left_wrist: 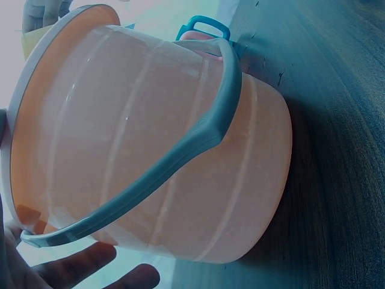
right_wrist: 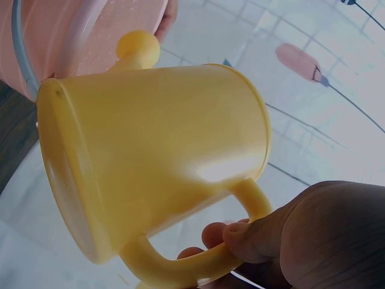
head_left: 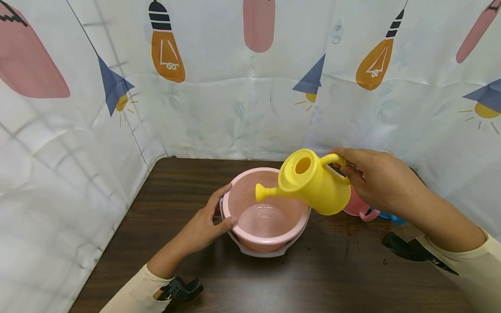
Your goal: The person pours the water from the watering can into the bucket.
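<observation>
A pink bucket (head_left: 266,242) with a pale grey handle (left_wrist: 180,159) stands upright, its handle hanging down the near side. Shallow water with ripples shows at its bottom. My left hand (head_left: 201,228) holds the bucket's left rim, thumb at the front edge and fingers spread along the outer side. A yellow watering can (head_left: 322,187) is tilted above the bucket's right side, its spout (head_left: 263,192) over the opening. My right hand (head_left: 375,176) grips the can by its handle (right_wrist: 198,268), fingers curled round it. Whether water leaves the spout is hard to see.
Behind the can, partly hidden, are a pink cup-like thing with a handle (head_left: 368,214) and a blue plastic thing (head_left: 393,217). Wet spots mark the dark wooden table (head_left: 325,269) to the right of the bucket. A printed white curtain (head_left: 219,113) encloses the table's back and sides.
</observation>
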`<action>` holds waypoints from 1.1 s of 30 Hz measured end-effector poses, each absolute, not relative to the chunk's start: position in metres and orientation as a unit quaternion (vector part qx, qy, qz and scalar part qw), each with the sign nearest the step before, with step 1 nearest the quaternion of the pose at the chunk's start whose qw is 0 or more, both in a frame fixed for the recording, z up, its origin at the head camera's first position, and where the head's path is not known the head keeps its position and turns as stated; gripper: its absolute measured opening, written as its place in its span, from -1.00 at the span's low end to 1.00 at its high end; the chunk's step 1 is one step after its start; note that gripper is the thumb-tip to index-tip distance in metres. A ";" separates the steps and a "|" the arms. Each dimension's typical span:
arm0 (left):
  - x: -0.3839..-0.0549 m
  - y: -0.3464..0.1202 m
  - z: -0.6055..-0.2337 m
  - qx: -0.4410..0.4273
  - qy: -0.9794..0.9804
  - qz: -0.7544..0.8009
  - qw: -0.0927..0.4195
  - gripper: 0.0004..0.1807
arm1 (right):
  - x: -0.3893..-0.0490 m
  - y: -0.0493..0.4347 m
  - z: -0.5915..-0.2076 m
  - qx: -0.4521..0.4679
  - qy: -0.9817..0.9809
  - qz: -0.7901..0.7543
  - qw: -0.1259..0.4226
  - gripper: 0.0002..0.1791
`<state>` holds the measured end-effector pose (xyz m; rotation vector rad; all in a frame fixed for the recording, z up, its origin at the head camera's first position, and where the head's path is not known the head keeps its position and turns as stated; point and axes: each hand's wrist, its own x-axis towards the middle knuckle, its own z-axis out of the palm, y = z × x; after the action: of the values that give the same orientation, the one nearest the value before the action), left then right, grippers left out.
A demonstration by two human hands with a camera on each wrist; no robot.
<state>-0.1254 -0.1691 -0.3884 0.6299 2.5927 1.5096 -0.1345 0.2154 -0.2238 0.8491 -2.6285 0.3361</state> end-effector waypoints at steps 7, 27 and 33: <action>-0.125 -0.169 -0.388 0.204 0.846 0.490 0.041 -0.12 | -0.135 0.216 -0.223 0.296 -0.932 0.122 0.169 -0.64; -0.125 -0.170 -0.390 0.207 0.846 0.490 0.039 -0.13 | -0.134 0.214 -0.222 0.298 -0.932 0.118 0.170 -0.59; -0.125 -0.169 -0.390 0.205 0.847 0.489 0.036 -0.13 | -0.134 0.213 -0.223 0.293 -0.932 0.118 0.176 -0.56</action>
<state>-0.1252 -0.1688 -0.3897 0.6297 2.6036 1.5009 -0.1341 0.2130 -0.2229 0.8289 -2.6396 0.3344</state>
